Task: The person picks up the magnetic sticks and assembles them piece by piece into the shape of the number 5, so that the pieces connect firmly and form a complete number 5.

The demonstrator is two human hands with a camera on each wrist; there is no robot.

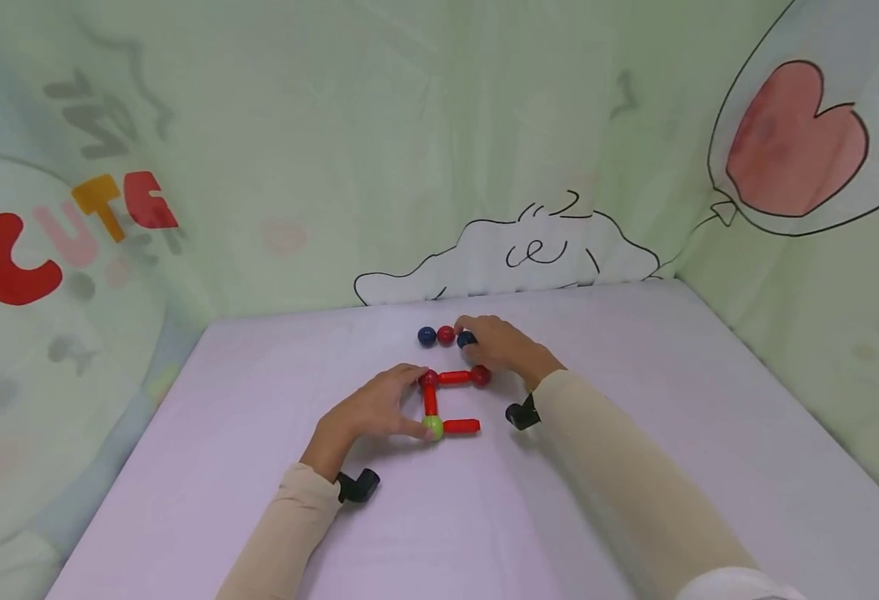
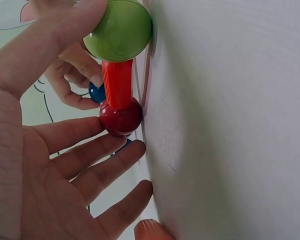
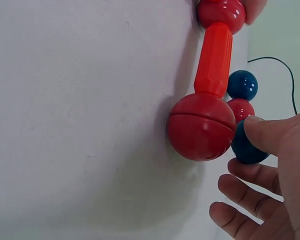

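My left hand [image 1: 379, 404] spans one side of a U-shaped frame of balls and red rods. Its thumb presses the green ball [image 2: 119, 31], while fingers touch the red corner ball [image 2: 121, 116]; a red rod [image 1: 430, 400] joins these two. Another rod [image 1: 454, 377] runs from that corner to a second red ball [image 3: 202, 127]. From the green ball a third rod [image 1: 461, 427] points right, its far end bare. Behind the frame, my right hand [image 1: 502, 343] pinches a blue ball [image 3: 249, 145] between thumb and index finger, its other fingers spread loosely.
Left of the pinched ball, a loose red ball [image 1: 446, 336] and a second blue ball [image 1: 427, 337] lie in a row on the pale tabletop [image 1: 259, 467]. A printed cloth backdrop [image 1: 409, 150] rises behind the table's far edge.
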